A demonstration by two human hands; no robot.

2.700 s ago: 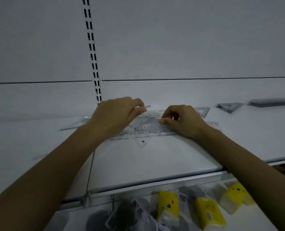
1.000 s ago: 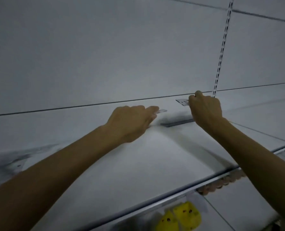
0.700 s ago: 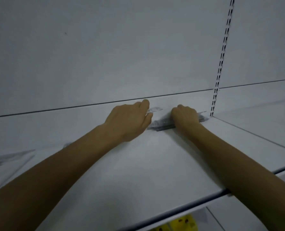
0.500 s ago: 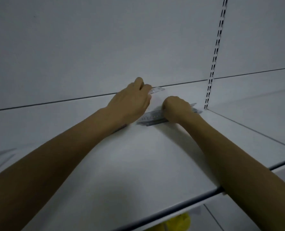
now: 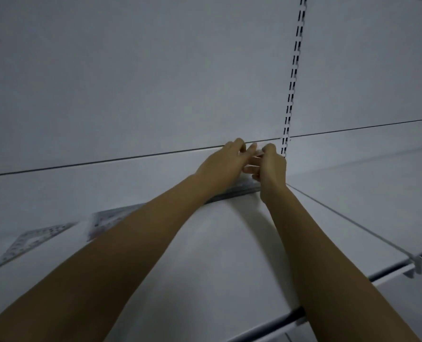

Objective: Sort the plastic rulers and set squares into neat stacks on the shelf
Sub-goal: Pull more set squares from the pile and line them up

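Head view: a white shelf is seen w/ a plain white back panel behind it, crossed by a dark horizontal seam and split by a slotted upright. A second shelf board adjoins on the right, and a metal edge rail runs along the front. The light is dim and greyish. The left hand and right hand are held together at the back of the shelf, fingers touching. The right fingers are curled and the left partly straight. Whether anything is pinched can't be told (blur). A stack of rulers lies flat just below both hands, near the upright. Two set squares lie flat well to the left, the nearer one partly hidden by the left forearm.
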